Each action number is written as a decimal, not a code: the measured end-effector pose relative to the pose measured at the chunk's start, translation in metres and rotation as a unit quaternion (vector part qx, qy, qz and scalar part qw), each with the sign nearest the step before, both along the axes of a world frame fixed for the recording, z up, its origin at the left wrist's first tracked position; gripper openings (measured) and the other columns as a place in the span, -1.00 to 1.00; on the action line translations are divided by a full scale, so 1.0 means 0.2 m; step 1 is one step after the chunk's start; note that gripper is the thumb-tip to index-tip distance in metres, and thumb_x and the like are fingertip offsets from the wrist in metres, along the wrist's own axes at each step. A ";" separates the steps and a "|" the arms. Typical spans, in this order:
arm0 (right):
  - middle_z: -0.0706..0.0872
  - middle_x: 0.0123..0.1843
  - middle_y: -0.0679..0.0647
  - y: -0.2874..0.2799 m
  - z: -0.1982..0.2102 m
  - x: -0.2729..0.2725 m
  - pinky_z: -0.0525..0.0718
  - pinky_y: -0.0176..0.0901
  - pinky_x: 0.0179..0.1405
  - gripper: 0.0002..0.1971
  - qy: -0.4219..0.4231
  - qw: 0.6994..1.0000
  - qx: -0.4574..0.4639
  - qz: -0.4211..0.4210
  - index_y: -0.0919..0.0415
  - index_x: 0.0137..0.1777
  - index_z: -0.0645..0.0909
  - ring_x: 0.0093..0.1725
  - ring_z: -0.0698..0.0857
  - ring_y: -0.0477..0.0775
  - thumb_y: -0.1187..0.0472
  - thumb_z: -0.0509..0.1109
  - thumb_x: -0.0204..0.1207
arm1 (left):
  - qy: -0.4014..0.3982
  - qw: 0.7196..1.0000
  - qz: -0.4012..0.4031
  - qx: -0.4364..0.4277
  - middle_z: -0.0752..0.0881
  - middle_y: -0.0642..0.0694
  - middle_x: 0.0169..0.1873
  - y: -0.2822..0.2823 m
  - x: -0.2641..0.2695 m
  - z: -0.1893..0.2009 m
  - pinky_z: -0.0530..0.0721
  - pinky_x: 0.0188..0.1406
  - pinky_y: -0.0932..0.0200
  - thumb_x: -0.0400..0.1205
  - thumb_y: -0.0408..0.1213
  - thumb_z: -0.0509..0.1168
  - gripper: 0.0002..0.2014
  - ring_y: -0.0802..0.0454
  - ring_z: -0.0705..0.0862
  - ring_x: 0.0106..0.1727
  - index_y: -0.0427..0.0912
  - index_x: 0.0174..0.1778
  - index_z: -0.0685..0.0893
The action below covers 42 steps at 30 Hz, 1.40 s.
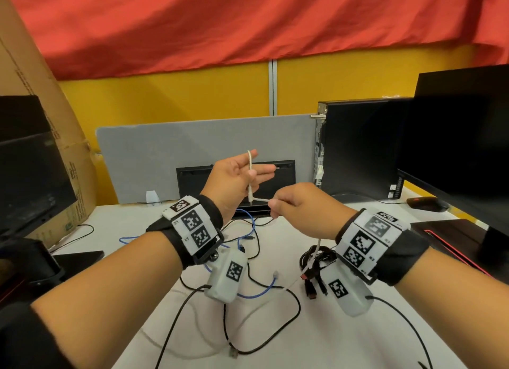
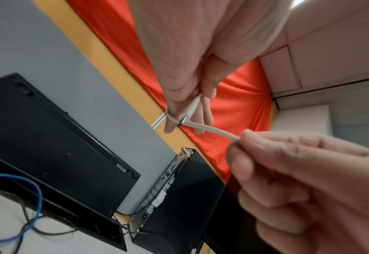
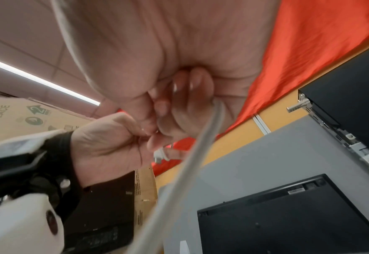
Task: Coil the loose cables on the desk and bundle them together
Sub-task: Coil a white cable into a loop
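Nearest the viewer, loose thin black cables (image 1: 264, 294) trail in wide loops across the white desk top (image 1: 132, 261), one ending in a small plug at the near edge. Just beyond, a thin blue network cable (image 1: 256, 293) with a clear plug curves between them. To the right of these lies a coiled bundle of black cables (image 1: 316, 258) with red-and-black plugs, resting on the desk below the right wrist.

Above the desk, both hands are raised. The right hand (image 1: 300, 209) is curled into a loose fist, thumb and forefinger pinching a white braided cord (image 1: 261, 199); the cord's slack drops from that hand past the bundle to the desk. The left hand (image 1: 237, 176) is palm-up, index and middle fingers extended. The cord loops over the extended fingers and its white plug end is pinned against the palm, apparently by the thumb, though the wrist views are too blurred to confirm. A short span of cord runs taut between the two hands.

Further back, a black keyboard (image 1: 281, 176) leans on its edge against a grey felt divider panel (image 1: 165, 148). A black small-form computer case (image 1: 363, 148) stands right of it, a black monitor (image 1: 462, 137) and a black mouse (image 1: 427, 203) at the far right. A second dark monitor (image 1: 30, 176) and a brown cardboard sheet (image 1: 49, 98) stand at left. Yellow partition (image 1: 192, 98) and red cloth (image 1: 248, 24) close the far side.
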State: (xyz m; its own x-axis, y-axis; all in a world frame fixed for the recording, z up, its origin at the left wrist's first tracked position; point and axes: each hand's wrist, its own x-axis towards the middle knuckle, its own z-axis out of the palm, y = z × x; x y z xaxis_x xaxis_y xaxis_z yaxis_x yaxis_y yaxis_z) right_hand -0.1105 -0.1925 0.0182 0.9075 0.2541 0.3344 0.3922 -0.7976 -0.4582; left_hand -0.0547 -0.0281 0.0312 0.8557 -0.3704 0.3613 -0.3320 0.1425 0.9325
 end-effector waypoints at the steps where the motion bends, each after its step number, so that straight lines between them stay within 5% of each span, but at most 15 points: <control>1: 0.56 -0.55 -0.19 0.00 0.02 -0.01 0.36 -0.41 -0.49 -0.67 -0.005 1.000 0.012 0.000 0.08 -0.22 0.72 -0.53 0.51 -0.27 0.06 0.22 0.70 | -0.003 1.000 0.001 0.018 0.80 -0.18 0.10 0.01 0.00 0.00 0.63 0.30 0.00 0.74 -0.57 0.05 -0.54 -0.02 0.78 0.16 -0.27 0.57 0.35; 4: 0.57 -0.58 -0.35 -0.01 0.08 -0.01 0.38 -0.46 -0.56 -0.69 -0.011 0.998 0.062 0.009 0.08 -0.26 0.70 -0.57 0.43 -0.20 0.13 0.25 0.69 | -0.018 0.997 -0.004 0.071 0.84 -0.12 -0.04 0.01 -0.04 0.00 0.63 0.31 -0.02 0.71 -0.59 0.09 -0.60 0.02 0.80 0.07 -0.28 0.47 0.49; 10: 0.67 -0.40 0.05 -0.01 0.15 0.00 0.59 -0.15 -0.29 -0.70 -0.045 0.994 0.101 -0.017 0.14 -0.29 0.68 -0.39 0.56 -0.10 0.13 0.29 0.67 | 0.005 0.994 -0.079 0.081 0.73 -0.54 -0.02 0.00 -0.12 0.01 0.72 0.15 -0.14 0.70 -0.62 0.00 -0.68 -0.38 0.78 -0.03 -0.52 0.24 0.61; 13: 0.69 -0.37 0.06 -0.02 0.15 -0.01 0.63 -0.03 -0.18 -0.75 -0.069 0.989 0.128 -0.013 0.19 -0.21 0.74 -0.32 0.61 0.02 0.09 0.37 0.63 | 0.036 0.991 -0.098 0.081 0.66 -0.36 -0.39 0.01 -0.12 0.02 0.71 -0.05 -0.10 0.67 -0.60 -0.02 -0.67 -0.22 0.69 -0.39 -0.57 0.16 0.62; 15: 0.72 -0.39 0.03 -0.02 0.16 -0.01 0.64 -0.10 -0.26 -0.75 -0.087 0.986 0.143 -0.004 0.17 -0.24 0.74 -0.37 0.61 0.01 0.03 0.45 0.56 | 0.054 0.989 -0.105 0.094 0.51 -0.18 -0.55 0.01 -0.13 0.02 0.68 0.02 -0.20 0.66 -0.53 -0.02 -0.65 -0.08 0.51 -0.54 -0.49 0.09 0.68; 19: 0.53 -0.55 -0.10 -0.04 0.17 0.01 0.51 -0.21 -0.39 -0.75 -0.120 0.978 0.167 -0.028 0.16 -0.29 0.72 -0.50 0.44 -0.15 -0.01 0.53 0.47 | 0.086 0.985 -0.134 0.065 0.30 -0.03 -0.60 0.01 -0.14 0.01 0.68 0.18 -0.35 0.73 -0.32 0.00 -0.61 0.07 0.27 -0.62 -0.45 0.09 0.70; 24: 0.71 -0.28 0.29 -0.06 0.14 0.05 0.62 0.07 -0.21 -0.75 -0.129 0.978 0.164 -0.021 0.18 -0.17 0.73 -0.27 0.60 0.26 0.08 0.33 0.65 | 0.124 0.977 -0.172 -0.015 0.23 0.05 -0.63 0.00 -0.14 0.02 0.63 0.19 -0.45 0.77 -0.34 0.05 -0.67 0.15 0.19 -0.64 -0.44 0.15 0.68; 26: 0.63 -0.37 0.19 -0.06 0.12 0.07 0.53 -0.02 -0.31 -0.72 -0.129 0.979 0.158 -0.027 0.17 -0.17 0.70 -0.38 0.51 0.11 0.08 0.27 0.69 | 0.130 0.974 -0.182 -0.033 0.22 0.06 -0.64 0.00 -0.14 0.02 0.63 0.18 -0.46 0.78 -0.34 0.05 -0.67 0.17 0.18 -0.64 -0.46 0.19 0.65; 31: 0.50 -0.47 -0.09 -0.07 0.02 0.10 0.44 -0.24 -0.39 -0.70 -0.090 0.985 0.133 -0.061 0.01 -0.15 0.67 -0.44 0.46 -0.13 0.10 0.16 0.75 | 0.135 0.969 -0.184 -0.091 0.28 0.02 -0.61 0.00 -0.15 0.02 0.66 0.16 -0.41 0.79 -0.32 0.05 -0.65 0.19 0.20 -0.65 -0.50 0.32 0.56; 35: 0.66 -0.26 0.00 -0.04 -0.06 0.11 0.58 -0.10 -0.16 -0.70 -0.026 0.995 0.087 -0.036 0.01 -0.20 0.61 -0.25 0.59 -0.01 0.29 0.16 0.70 | 0.108 0.976 -0.144 -0.120 0.57 -0.11 -0.50 -0.02 -0.14 0.02 0.61 0.26 -0.41 0.79 -0.36 0.04 -0.66 0.13 0.45 -0.61 -0.56 0.36 0.45; 38: 0.64 -0.20 -0.12 -0.01 -0.10 0.11 0.57 -0.12 -0.10 -0.72 0.013 0.998 0.043 -0.036 0.02 -0.05 0.67 -0.20 0.59 -0.09 0.16 0.12 0.74 | 0.096 0.976 -0.140 -0.133 0.78 -0.25 -0.22 -0.04 -0.13 0.03 0.65 0.22 -0.32 0.79 -0.36 0.02 -0.68 -0.01 0.76 -0.42 -0.48 0.40 0.40; 42: 0.55 -0.28 -0.25 0.03 -0.11 0.08 0.47 -0.23 -0.18 -0.70 0.048 0.999 0.013 -0.002 0.07 0.00 0.71 -0.25 0.54 -0.25 0.07 0.13 0.75 | 0.086 0.979 -0.112 -0.149 0.80 -0.31 0.05 -0.04 -0.10 0.03 0.72 0.16 -0.21 0.81 -0.37 -0.02 -0.68 -0.23 0.82 -0.04 -0.37 0.47 0.30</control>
State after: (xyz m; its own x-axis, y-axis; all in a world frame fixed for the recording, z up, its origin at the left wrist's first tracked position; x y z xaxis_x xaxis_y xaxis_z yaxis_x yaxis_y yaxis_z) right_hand -0.0946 -0.1859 -0.0037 0.9370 0.2419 0.2518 0.3414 -0.7867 -0.5144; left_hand -0.0741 -0.0352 0.0379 0.8226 -0.4567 0.3387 -0.1023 0.4671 0.8783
